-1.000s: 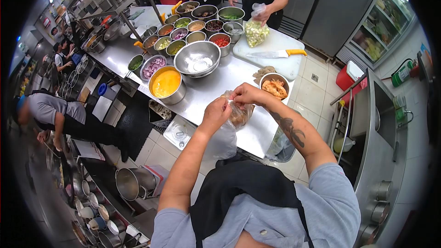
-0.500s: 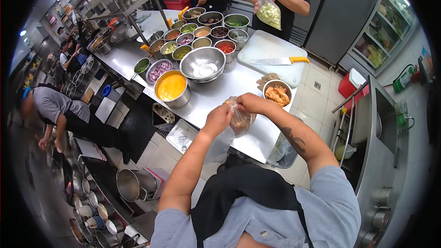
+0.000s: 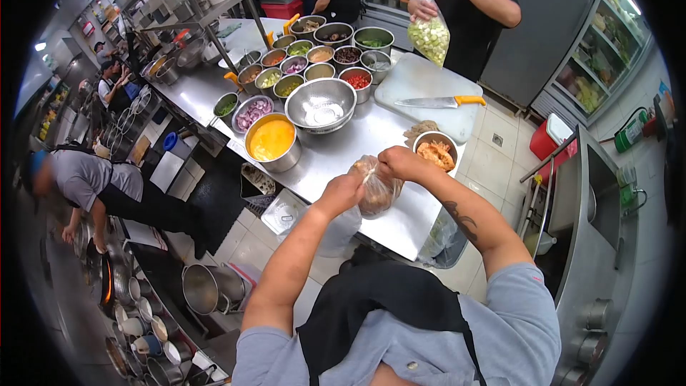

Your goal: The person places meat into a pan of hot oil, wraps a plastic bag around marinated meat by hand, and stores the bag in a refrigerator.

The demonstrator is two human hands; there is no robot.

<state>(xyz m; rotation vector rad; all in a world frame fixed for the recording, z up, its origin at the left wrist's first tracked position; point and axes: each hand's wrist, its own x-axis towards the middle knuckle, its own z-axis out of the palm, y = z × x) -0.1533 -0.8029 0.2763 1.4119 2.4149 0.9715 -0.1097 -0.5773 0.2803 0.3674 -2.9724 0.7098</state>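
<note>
A clear plastic bag [image 3: 379, 199] with brownish food inside rests at the near edge of the steel table [image 3: 330, 170]. My left hand [image 3: 343, 193] pinches one side of its gathered neck, fingers closed. On the other side my right hand [image 3: 400, 164] also grips the neck, its fingertips pressed together. What the food is, I cannot make out. Just beyond my right hand stands a metal bowl of orange-brown food pieces [image 3: 434, 152]. To the left of the bag is a pot of yellow liquid [image 3: 272, 140], with a steel colander [image 3: 321, 105] behind it.
Several metal containers of chopped ingredients [image 3: 294, 65] fill the table's far side. A yellow-handled knife [image 3: 436, 102] lies on a white cutting board [image 3: 410, 86]. Across the table a person holds a bag of pale green cubes [image 3: 429, 37]. Another person works at the left [image 3: 107, 179].
My hands still grip the bag's neck, which looks more tightly gathered. The person across has shifted right and raised one hand to the top of their bag. My view has tilted slightly.
</note>
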